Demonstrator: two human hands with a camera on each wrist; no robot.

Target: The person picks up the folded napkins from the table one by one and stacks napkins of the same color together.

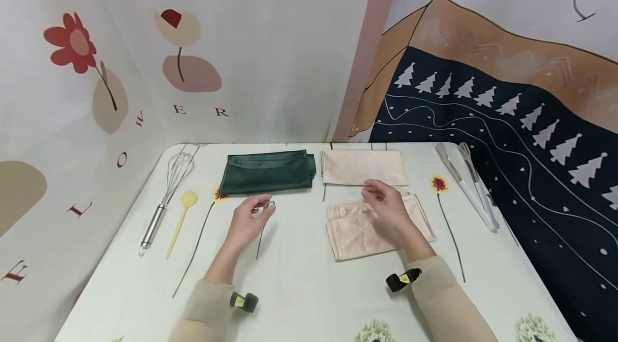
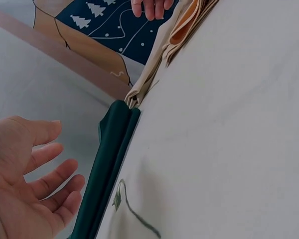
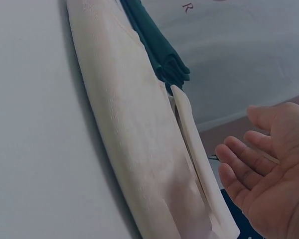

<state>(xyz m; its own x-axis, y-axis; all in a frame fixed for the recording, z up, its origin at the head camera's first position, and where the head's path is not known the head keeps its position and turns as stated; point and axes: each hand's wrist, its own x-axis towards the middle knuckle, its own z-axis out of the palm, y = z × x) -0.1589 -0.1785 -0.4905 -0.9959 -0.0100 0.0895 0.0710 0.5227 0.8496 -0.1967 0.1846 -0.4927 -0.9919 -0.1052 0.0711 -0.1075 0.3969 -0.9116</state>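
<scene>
Flower-printed tablecloth (image 1: 294, 293) bears balloon whisk (image 1: 163, 206) and yellow spoon (image 1: 184, 212); left hand (image 1: 248, 221), fingers loosely bent, slightly spread, just in front of folded dark-green cloth (image 1: 265, 173); nearer beige cloth (image 1: 357, 232), folded, beneath right hand (image 1: 386, 205), fingers loosely bent; farther beige cloth (image 1: 362, 166) behind; white-handled tongs (image 1: 466, 190)

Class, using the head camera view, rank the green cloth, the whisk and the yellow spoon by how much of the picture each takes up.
1. Green cloth
2. Whisk
3. Yellow spoon
</scene>
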